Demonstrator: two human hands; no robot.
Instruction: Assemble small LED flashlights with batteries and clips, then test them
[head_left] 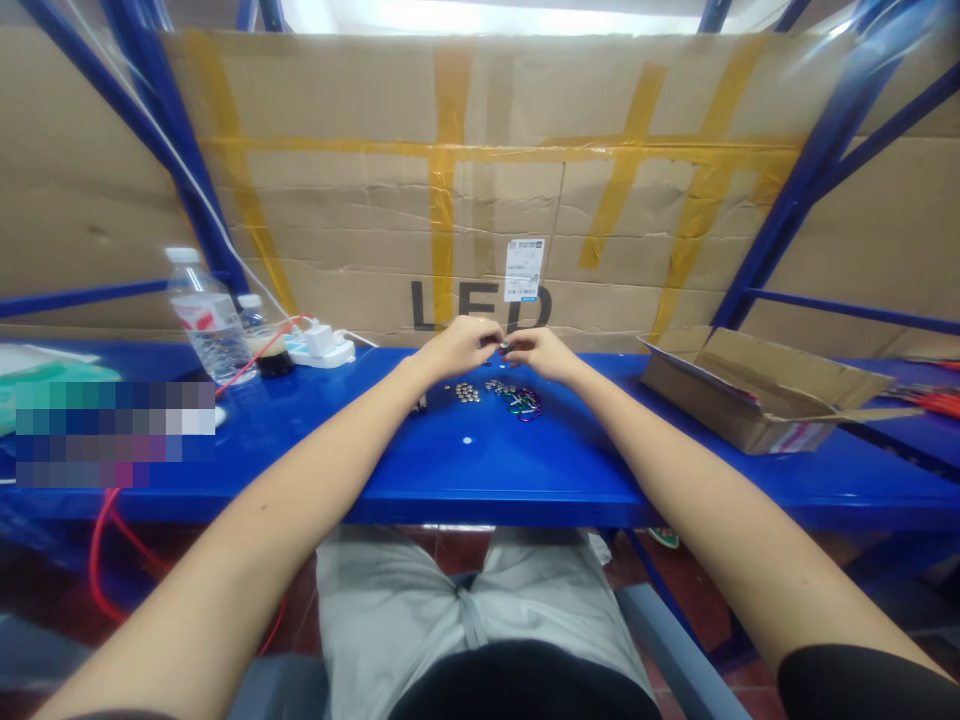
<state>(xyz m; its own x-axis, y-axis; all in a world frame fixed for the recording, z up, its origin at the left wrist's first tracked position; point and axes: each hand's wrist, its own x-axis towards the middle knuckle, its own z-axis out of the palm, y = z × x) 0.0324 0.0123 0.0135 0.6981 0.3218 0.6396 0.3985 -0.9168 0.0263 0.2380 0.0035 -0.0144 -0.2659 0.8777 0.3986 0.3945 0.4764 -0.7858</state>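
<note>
My left hand [466,342] and my right hand [541,353] meet above the far part of the blue table [420,470]. Both have their fingers pinched together around a small dark metallic piece [505,346], too small to name. Below them lies a cluster of small round metal pieces [467,393], gold and silver in tone. Beside it is a loose group of small silvery parts [496,387]. Under my right hand sits a pile of coloured metallic rings or clips [523,404], green and purple. A small dark object [420,404] shows partly behind my left wrist.
An open cardboard box [757,390] stands at the right. At the left are a water bottle [206,315], a bottle of dark liquid [274,362], a white power strip [322,347] and a red cable [97,560]. A large taped carton [360,220] closes off the back.
</note>
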